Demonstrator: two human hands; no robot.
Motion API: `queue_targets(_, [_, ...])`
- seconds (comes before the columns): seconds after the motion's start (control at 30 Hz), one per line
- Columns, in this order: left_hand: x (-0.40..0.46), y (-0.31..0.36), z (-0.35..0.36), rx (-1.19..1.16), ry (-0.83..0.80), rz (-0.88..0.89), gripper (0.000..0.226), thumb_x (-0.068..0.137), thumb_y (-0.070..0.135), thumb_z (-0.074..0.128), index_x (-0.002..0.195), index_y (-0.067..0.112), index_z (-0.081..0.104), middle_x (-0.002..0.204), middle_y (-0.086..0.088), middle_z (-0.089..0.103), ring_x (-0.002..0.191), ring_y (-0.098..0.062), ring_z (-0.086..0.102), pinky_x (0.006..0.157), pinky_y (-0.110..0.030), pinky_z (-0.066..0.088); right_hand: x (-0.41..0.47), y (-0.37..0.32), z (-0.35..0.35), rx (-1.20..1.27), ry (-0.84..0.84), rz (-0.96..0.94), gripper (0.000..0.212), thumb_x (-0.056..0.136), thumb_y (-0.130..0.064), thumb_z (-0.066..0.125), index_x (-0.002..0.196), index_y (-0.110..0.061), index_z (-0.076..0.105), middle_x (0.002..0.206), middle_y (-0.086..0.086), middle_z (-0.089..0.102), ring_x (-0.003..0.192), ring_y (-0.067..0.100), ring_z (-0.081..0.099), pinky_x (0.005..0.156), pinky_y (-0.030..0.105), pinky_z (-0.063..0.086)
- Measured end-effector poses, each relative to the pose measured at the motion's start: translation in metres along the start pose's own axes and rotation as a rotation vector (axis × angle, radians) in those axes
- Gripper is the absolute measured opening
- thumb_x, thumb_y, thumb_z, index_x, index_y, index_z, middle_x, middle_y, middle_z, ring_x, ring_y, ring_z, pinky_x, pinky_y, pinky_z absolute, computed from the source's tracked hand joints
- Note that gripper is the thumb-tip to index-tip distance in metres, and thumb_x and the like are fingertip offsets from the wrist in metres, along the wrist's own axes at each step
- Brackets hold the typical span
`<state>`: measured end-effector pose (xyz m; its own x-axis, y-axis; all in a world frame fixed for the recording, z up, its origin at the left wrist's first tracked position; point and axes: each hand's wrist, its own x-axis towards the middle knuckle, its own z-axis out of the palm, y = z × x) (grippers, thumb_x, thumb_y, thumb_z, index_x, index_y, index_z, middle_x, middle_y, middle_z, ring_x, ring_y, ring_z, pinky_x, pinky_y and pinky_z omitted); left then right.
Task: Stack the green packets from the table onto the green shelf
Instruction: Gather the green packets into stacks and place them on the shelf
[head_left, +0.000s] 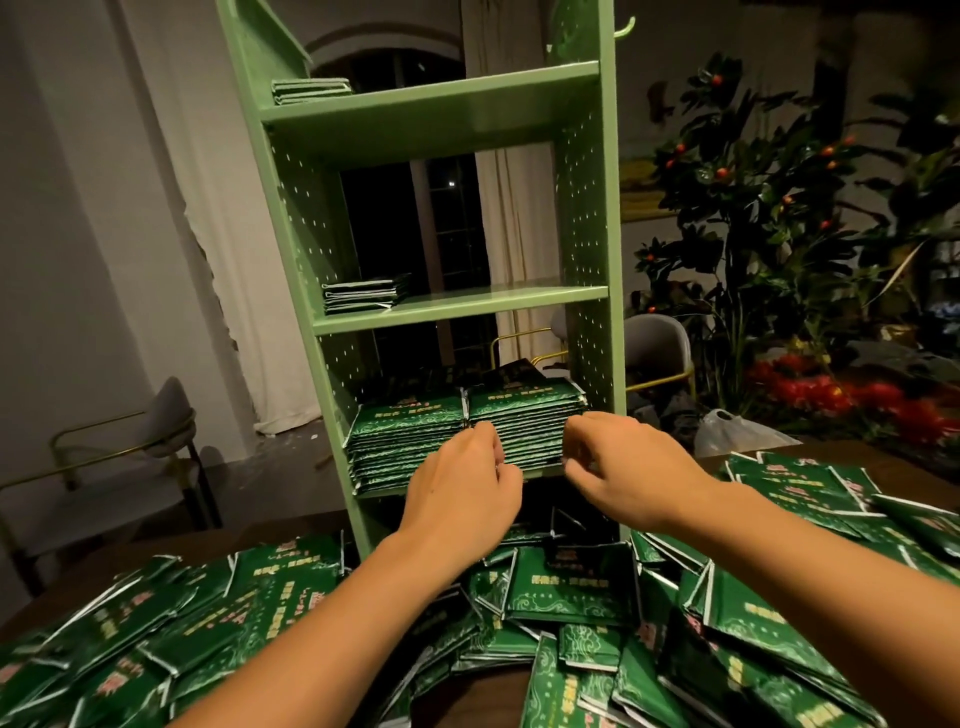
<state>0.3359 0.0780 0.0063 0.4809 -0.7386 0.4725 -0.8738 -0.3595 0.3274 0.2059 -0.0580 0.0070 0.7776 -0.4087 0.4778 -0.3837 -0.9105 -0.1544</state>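
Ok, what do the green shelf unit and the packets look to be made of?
Green shelf unit: likely painted sheet metal, going by the thin boards, the small slots punched in rows through the side panels, and the even satin sheen. Packets: glossy printed film or foil, going by the light glare, crinkled faces and pale sealed edges; which of the two can't be told.

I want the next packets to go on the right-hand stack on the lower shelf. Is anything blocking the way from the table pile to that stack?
Only the hands themselves: the left hand and right hand are at the front of the right stack. Nothing else visible blocks the way from the table packets.
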Motion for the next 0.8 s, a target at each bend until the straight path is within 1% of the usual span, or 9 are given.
queue_targets(0.17, [-0.02,0.004,-0.013,0.024,-0.08,0.033,0.005,0.096,0.024,0.045,0.094,0.025,0.049,0.088,0.008,0.057,0.081,-0.013,0.054,0.071,-0.036,0.049,-0.026,-0.001,-0.017,0.017,-0.095,0.021,0.009,0.096,-0.035,0.052,0.095,-0.028,0.057,0.101,-0.007,0.061,0.091,0.018,0.058,0.08,0.037,0.052])
queue_targets(0.3, [-0.039,0.016,-0.022,0.037,-0.148,0.06,0.006,0.098,0.026,0.046,0.101,0.023,0.051,0.093,0.006,0.056,0.084,-0.016,0.056,0.077,-0.041,0.053,-0.05,-0.002,-0.036,0.031,-0.134,0.037,0.007,0.095,-0.033,0.055,0.09,-0.028,0.055,0.097,-0.004,0.062,0.088,0.02,0.059,0.079,0.04,0.053])
queue_targets(0.37, [-0.047,0.023,-0.023,0.037,-0.166,0.082,0.01,0.099,0.029,0.047,0.104,0.023,0.051,0.098,0.006,0.056,0.088,-0.017,0.056,0.081,-0.042,0.053,-0.062,0.0,-0.044,0.04,-0.138,0.042,0.007,0.095,-0.031,0.056,0.09,-0.027,0.058,0.095,-0.003,0.063,0.088,0.02,0.06,0.078,0.039,0.053])
queue_targets(0.5, [-0.07,0.047,-0.017,0.026,-0.191,0.143,0.015,0.101,0.034,0.047,0.108,0.022,0.05,0.106,0.005,0.054,0.094,-0.018,0.054,0.083,-0.038,0.047,-0.097,0.011,-0.061,0.015,-0.161,0.057,0.01,0.095,-0.027,0.057,0.086,-0.023,0.058,0.088,-0.004,0.059,0.086,0.023,0.06,0.078,0.04,0.051])
queue_targets(0.6, [-0.082,0.062,-0.004,0.013,-0.216,0.174,0.025,0.103,0.039,0.046,0.119,0.021,0.05,0.116,0.005,0.051,0.104,-0.017,0.052,0.088,-0.034,0.044,-0.122,0.028,-0.069,-0.001,-0.202,0.103,0.013,0.096,-0.031,0.058,0.097,-0.019,0.063,0.095,-0.003,0.056,0.092,0.022,0.058,0.081,0.036,0.048])
queue_targets(0.67, [-0.088,0.07,0.01,0.018,-0.236,0.21,0.032,0.102,0.044,0.045,0.124,0.022,0.049,0.121,0.004,0.052,0.11,-0.017,0.051,0.092,-0.034,0.044,-0.14,0.042,-0.075,-0.016,-0.264,0.137,0.025,0.093,-0.039,0.063,0.111,-0.021,0.064,0.111,0.001,0.055,0.106,0.023,0.058,0.088,0.033,0.047])
queue_targets(0.7, [-0.091,0.074,0.019,0.025,-0.254,0.226,0.036,0.102,0.047,0.045,0.127,0.022,0.049,0.125,0.004,0.051,0.113,-0.017,0.05,0.095,-0.035,0.044,-0.151,0.05,-0.078,-0.024,-0.322,0.171,0.039,0.09,-0.044,0.067,0.123,-0.023,0.06,0.124,0.003,0.051,0.116,0.023,0.055,0.095,0.032,0.045])
queue_targets(0.77, [-0.096,0.08,0.032,0.039,-0.302,0.236,0.047,0.1,0.055,0.045,0.134,0.023,0.045,0.135,0.004,0.048,0.123,-0.018,0.045,0.101,-0.037,0.043,-0.173,0.064,-0.081,-0.012,-0.447,0.259,0.081,0.079,-0.058,0.075,0.146,-0.03,0.041,0.149,0.003,0.034,0.137,0.024,0.04,0.112,0.035,0.038])
queue_targets(0.8, [-0.097,0.082,0.038,0.047,-0.324,0.236,0.055,0.099,0.06,0.046,0.139,0.024,0.042,0.141,0.004,0.045,0.129,-0.019,0.042,0.105,-0.038,0.041,-0.184,0.07,-0.081,0.003,-0.503,0.302,0.1,0.071,-0.064,0.079,0.153,-0.034,0.029,0.156,-0.001,0.024,0.144,0.024,0.032,0.117,0.038,0.034])
